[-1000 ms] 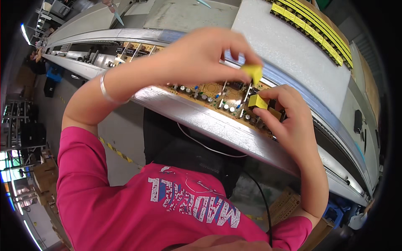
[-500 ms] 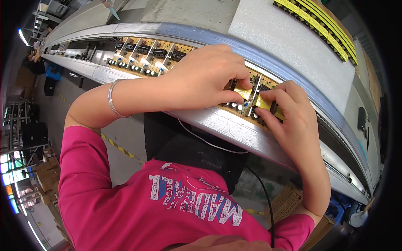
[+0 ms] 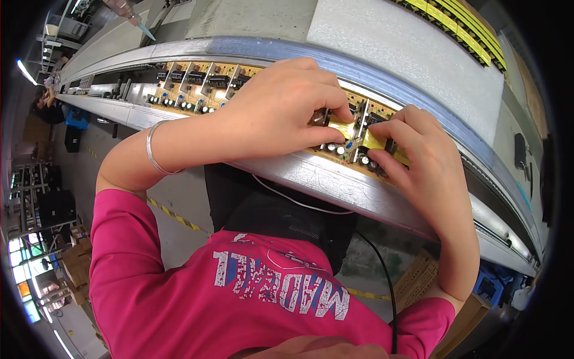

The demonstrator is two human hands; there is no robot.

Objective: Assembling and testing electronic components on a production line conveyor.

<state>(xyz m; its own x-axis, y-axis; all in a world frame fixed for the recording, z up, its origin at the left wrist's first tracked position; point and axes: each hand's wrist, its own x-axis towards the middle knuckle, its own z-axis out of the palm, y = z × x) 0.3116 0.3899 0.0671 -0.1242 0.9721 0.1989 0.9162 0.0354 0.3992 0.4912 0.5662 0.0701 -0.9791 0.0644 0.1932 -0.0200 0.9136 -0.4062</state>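
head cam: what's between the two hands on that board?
Head view: between the left hand and right hand lies a yellow-taped component on the circuit board, crossed by an upright metal fin; both hands' fingers touch it.

- You have two hands on the line: your left hand (image 3: 281,113) and your right hand (image 3: 427,164).
- Two yellow transformers (image 3: 341,127) lie under your fingers.
- One silver bangle (image 3: 154,151) circles your left wrist.
- One metal conveyor rail (image 3: 323,179) carries the circuit boards (image 3: 197,84); their number can't be told.

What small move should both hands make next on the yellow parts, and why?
Probably press down once more: the left hand and right hand each have fingertips on a yellow part already sitting on the circuit board, so seating seems nearly complete.
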